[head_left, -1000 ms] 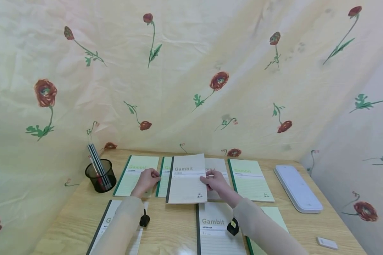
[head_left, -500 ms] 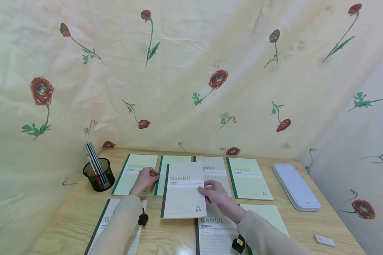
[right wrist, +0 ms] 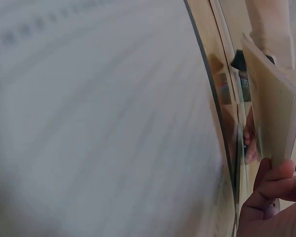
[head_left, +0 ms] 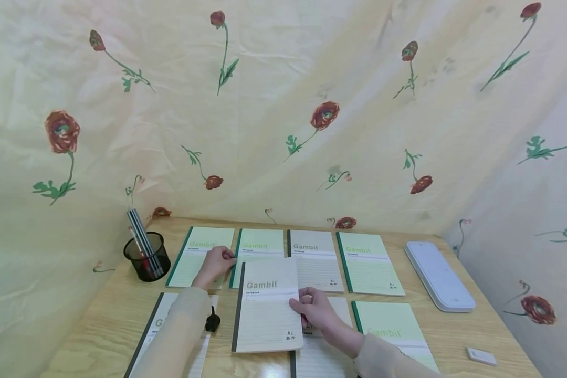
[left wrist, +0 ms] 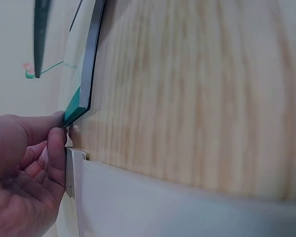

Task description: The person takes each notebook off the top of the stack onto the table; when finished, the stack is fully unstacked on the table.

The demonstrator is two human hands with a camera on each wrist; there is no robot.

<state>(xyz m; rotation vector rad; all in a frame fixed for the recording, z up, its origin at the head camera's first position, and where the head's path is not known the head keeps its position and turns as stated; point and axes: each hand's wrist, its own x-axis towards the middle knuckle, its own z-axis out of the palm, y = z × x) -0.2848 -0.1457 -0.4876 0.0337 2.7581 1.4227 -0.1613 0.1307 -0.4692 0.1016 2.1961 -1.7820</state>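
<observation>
My right hand grips the right edge of a grey-covered Gambit notebook with a dark spine, thumb on its front. In the right wrist view the notebook stands tilted above the table, seen from its edge. My left hand lies over the right part of a green notebook at the back left. Its thumb and fingertips pinch the spine of the neighbouring green notebook. The left wrist view shows this green spine at the fingertips.
In the back row are also a grey notebook and a green one. Nearer lie a grey notebook, a green one and another grey one. A pen cup, white case and small white block flank them.
My right hand has drawn the grey notebook down towards me, off the back row, uncovering the green and grey notebooks behind. The left hand has stayed at the green spine.
</observation>
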